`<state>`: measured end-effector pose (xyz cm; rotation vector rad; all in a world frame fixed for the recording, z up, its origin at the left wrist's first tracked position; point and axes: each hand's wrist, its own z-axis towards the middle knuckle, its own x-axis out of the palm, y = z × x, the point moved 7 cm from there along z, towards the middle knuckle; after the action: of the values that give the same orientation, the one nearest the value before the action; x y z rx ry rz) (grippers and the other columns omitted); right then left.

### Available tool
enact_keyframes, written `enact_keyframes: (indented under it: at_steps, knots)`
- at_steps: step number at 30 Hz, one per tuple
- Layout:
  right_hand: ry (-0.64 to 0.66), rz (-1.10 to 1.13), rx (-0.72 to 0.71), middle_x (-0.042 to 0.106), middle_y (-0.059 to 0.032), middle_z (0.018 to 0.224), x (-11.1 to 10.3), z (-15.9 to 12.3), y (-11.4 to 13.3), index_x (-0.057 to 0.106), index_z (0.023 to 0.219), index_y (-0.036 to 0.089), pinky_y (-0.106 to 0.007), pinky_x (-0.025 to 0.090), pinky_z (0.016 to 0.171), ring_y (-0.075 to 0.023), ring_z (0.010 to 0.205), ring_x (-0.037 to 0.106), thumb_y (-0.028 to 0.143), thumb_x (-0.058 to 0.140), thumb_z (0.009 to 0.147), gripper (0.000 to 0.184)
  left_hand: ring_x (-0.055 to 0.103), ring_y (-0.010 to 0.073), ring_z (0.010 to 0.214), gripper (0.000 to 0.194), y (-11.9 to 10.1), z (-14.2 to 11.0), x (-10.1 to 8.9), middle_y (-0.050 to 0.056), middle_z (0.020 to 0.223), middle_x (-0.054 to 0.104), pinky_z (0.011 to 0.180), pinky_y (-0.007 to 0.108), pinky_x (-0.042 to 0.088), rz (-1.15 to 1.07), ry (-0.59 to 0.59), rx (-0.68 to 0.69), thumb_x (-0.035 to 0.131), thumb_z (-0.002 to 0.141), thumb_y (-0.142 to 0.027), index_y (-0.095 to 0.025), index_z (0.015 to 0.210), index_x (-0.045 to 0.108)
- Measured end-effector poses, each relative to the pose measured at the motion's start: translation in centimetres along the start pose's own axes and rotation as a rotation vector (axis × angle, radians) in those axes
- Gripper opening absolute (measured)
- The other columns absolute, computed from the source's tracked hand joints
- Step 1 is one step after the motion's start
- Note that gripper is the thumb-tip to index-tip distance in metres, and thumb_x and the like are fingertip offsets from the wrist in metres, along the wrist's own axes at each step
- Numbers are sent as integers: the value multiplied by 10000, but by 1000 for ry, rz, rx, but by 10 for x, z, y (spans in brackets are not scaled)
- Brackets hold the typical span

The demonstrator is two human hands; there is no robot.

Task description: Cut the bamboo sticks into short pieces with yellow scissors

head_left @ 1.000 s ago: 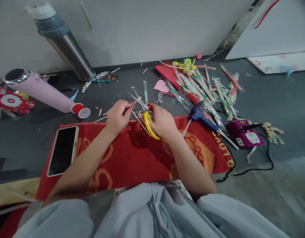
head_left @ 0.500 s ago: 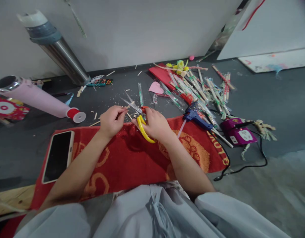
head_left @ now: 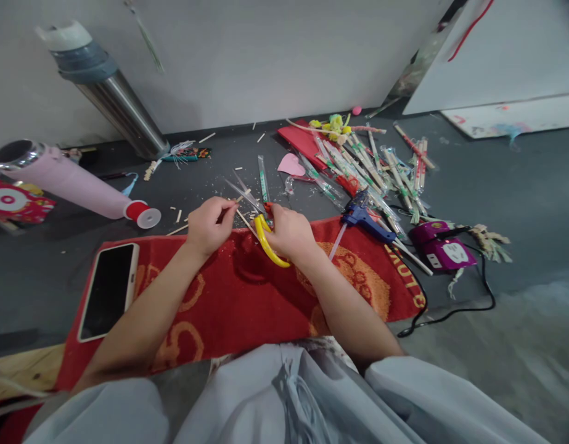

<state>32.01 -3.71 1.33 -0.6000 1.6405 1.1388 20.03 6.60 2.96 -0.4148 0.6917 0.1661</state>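
Note:
My left hand (head_left: 211, 223) pinches a thin wooden stick (head_left: 240, 198) between thumb and fingertips, its end reaching to the blades of the scissors. My right hand (head_left: 290, 231) is closed around the yellow-handled scissors (head_left: 271, 248), whose blades point away to the upper left and stand a little apart. Another thin stick (head_left: 247, 223) slants from near my left fingertips toward the scissor handle; I cannot tell whether it is held. Small cut bits of stick (head_left: 179, 216) lie scattered on the dark table beyond my hands. Under my forearms is a red towel (head_left: 247, 296).
A blue glue gun (head_left: 370, 223) rests at the towel's right, near a purple power block (head_left: 444, 246) with a black cable. Wrapped chopsticks (head_left: 358, 166) pile up behind. On the left are a phone (head_left: 107, 293), a pink tumbler (head_left: 76, 179), a ribbon spool (head_left: 143, 214) and a steel thermos (head_left: 120, 105).
The view has shifted slightly, so most things appear further left than a second ago. The scissor blades look closer together now than in the earlier frames. Both hands keep their holds.

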Motion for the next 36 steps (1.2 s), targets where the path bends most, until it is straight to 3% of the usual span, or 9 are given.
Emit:
enact_keyframes:
  at_steps: [4,14,20,26,36]
  knots:
    - [17,-24,6,707,-152,998,1,-1,1,584,1049,132,-359,481,752,-317,918,677,554,413,899,479,610,126,620,162,6,0,1,11,705,694,585,234,461,-28,-8,-56,592,835,-338,-209,765,663]
    - [-97,9,-116,647,-194,1083,3,-3,1,513,1131,86,-385,450,864,-306,1025,621,708,326,868,700,633,131,632,185,12,-1,2,12,700,701,589,239,497,-136,-10,-168,591,835,-359,-210,744,653]
    - [-103,22,-135,630,-202,1107,2,-4,1,500,1145,87,-401,442,880,-319,1036,607,739,331,845,738,628,121,591,176,6,2,1,10,666,694,565,232,500,-234,8,-159,606,823,-347,-196,749,660]
    - [-87,33,-139,632,-201,1098,2,-4,2,497,1153,83,-392,443,882,-313,1040,610,735,331,850,738,625,121,611,201,8,1,2,13,682,695,578,230,494,-196,32,-179,586,835,-357,-198,738,660]
    - [-53,16,-119,659,-172,1064,0,-4,4,521,1148,81,-370,456,838,-293,995,637,695,307,890,700,622,101,591,156,4,4,-1,-12,638,686,570,198,464,-193,-36,-129,589,831,-288,-185,745,670]
